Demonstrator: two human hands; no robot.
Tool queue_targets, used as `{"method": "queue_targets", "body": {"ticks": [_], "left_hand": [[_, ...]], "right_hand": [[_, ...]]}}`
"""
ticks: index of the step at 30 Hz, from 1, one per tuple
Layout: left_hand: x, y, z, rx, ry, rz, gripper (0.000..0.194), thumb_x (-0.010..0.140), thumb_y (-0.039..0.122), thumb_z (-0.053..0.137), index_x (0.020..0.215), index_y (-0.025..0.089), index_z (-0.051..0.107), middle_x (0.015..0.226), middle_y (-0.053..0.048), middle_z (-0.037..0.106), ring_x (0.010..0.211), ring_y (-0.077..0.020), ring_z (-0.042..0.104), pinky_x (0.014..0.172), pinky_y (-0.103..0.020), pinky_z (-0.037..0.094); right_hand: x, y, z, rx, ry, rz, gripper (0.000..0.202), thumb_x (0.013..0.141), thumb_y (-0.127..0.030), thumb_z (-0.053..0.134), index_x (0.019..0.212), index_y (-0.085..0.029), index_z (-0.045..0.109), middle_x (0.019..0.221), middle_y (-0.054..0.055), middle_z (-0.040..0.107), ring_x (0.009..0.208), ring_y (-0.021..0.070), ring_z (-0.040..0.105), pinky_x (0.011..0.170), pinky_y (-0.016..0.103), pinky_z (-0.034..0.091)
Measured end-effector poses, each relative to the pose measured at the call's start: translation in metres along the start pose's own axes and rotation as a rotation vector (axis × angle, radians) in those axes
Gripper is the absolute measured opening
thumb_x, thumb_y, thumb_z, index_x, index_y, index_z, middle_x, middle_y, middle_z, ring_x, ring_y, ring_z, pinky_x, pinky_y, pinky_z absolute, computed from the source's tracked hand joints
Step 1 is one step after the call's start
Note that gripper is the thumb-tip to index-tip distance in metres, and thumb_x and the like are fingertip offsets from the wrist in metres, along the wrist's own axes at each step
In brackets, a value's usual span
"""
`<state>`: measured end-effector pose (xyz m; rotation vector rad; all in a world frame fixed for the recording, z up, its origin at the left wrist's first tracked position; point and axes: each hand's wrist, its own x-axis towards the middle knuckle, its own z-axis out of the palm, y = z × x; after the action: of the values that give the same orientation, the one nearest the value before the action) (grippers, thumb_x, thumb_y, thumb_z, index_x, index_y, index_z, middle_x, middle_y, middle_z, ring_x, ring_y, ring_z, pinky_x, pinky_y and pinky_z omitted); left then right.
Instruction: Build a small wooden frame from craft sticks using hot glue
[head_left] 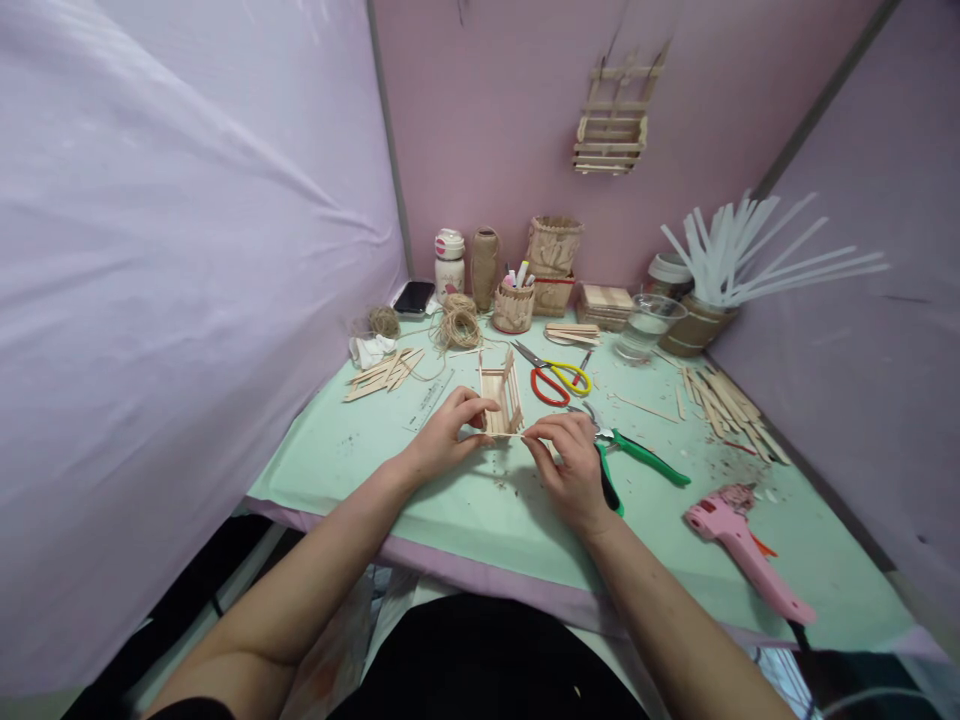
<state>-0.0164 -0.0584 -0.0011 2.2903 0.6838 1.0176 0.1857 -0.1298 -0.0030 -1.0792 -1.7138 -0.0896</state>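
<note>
A small open frame made of wooden craft sticks [495, 388] sits on the mint-green tabletop in front of me. My left hand [454, 430] grips its near left side, thumb and fingers closed around the edge. At the near right corner, my right hand [566, 455] pinches the end of a thin stick [506, 434] that runs along the frame's front edge. Green-handled pliers [649, 458] lie right beside my right hand, partly hidden under it. Just beyond are scissors [559, 378] with one red and one yellow handle.
A pink glue gun [750, 555] lies at the right, near loose sticks [731, 410]. Twine [459, 325], a clear ruler [431, 400] and more sticks [384, 374] are on the left. A plastic cup of water [649, 328] and a pen holder [514, 306] stand behind.
</note>
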Motion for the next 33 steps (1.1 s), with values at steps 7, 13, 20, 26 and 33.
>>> {"method": "queue_targets", "body": {"ticks": [7, 13, 20, 26, 33], "left_hand": [[-0.0004, 0.0005, -0.0002, 0.009, 0.004, -0.014, 0.034, 0.085, 0.024, 0.064, 0.118, 0.026, 0.055, 0.101, -0.004, 0.048, 0.089, -0.0136, 0.053, 0.083, -0.031, 0.051], [-0.0001, 0.0004, -0.0002, 0.010, 0.000, -0.007, 0.034, 0.085, 0.025, 0.063, 0.118, 0.026, 0.055, 0.101, -0.004, 0.049, 0.089, -0.0134, 0.053, 0.083, -0.030, 0.050], [0.0000, 0.0023, -0.0007, 0.014, -0.001, -0.003, 0.035, 0.086, 0.024, 0.063, 0.119, 0.026, 0.055, 0.101, -0.003, 0.048, 0.088, -0.0133, 0.053, 0.082, -0.030, 0.051], [0.0000, 0.0010, -0.0001, 0.014, 0.004, 0.004, 0.036, 0.084, 0.023, 0.064, 0.119, 0.027, 0.055, 0.101, -0.003, 0.048, 0.089, -0.0133, 0.053, 0.082, -0.030, 0.051], [0.0000, 0.0023, 0.0001, 0.005, 0.007, -0.021, 0.034, 0.085, 0.022, 0.063, 0.118, 0.026, 0.056, 0.101, -0.003, 0.049, 0.090, -0.0135, 0.054, 0.082, -0.031, 0.052]], "right_hand": [[0.0002, -0.0002, -0.0007, 0.001, -0.002, 0.042, 0.007, 0.089, -0.020, 0.059, 0.083, -0.023, 0.064, 0.081, 0.003, 0.066, 0.082, 0.0204, 0.054, 0.079, 0.039, 0.039], [0.0001, 0.0004, -0.0005, -0.003, -0.016, 0.031, 0.006, 0.088, -0.019, 0.060, 0.084, -0.023, 0.063, 0.081, 0.003, 0.066, 0.082, 0.0203, 0.053, 0.079, 0.039, 0.039], [0.0001, 0.0006, 0.0004, -0.005, -0.013, 0.040, 0.007, 0.088, -0.020, 0.061, 0.083, -0.023, 0.063, 0.080, 0.002, 0.066, 0.081, 0.0203, 0.054, 0.079, 0.039, 0.038], [0.0000, 0.0005, 0.0004, -0.002, -0.007, 0.044, 0.007, 0.089, -0.021, 0.060, 0.082, -0.022, 0.063, 0.080, 0.002, 0.067, 0.081, 0.0200, 0.054, 0.079, 0.039, 0.038], [-0.0010, 0.0020, 0.0001, -0.024, 0.006, 0.047, 0.006, 0.088, -0.021, 0.061, 0.082, -0.022, 0.064, 0.081, 0.002, 0.067, 0.082, 0.0202, 0.054, 0.078, 0.039, 0.038]]}}
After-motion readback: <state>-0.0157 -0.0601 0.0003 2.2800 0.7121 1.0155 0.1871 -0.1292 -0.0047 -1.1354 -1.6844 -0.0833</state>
